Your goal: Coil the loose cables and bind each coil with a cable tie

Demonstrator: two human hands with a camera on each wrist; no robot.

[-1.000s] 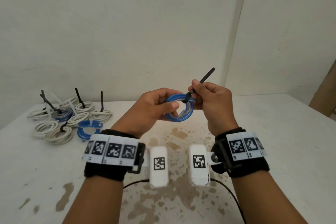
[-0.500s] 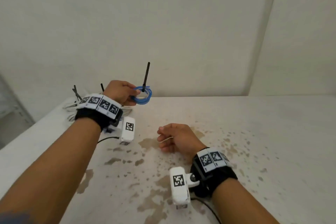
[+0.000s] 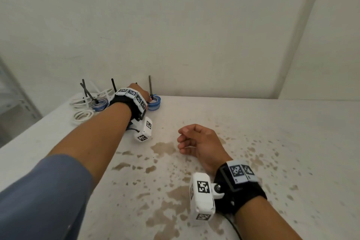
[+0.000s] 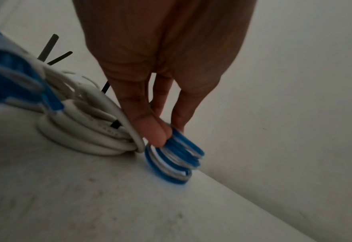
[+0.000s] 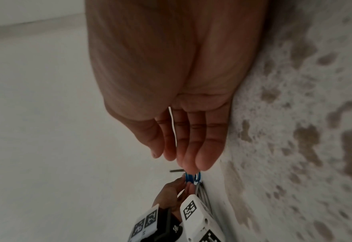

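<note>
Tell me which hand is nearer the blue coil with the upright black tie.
Left. The left hand pinches the blue coil at the table's far edge; the right hand rests apart from it, nearer the person, holding nothing.

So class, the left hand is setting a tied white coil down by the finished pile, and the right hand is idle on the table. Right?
Not quite: the coil is blue, as the left wrist view shows. The left hand pinches it beside the pile; the right hand rests idle on the table.

The head view is bright with soft, even light and lines that bend at the edges. Both wrist views are dim, grainy and blurred.
</note>
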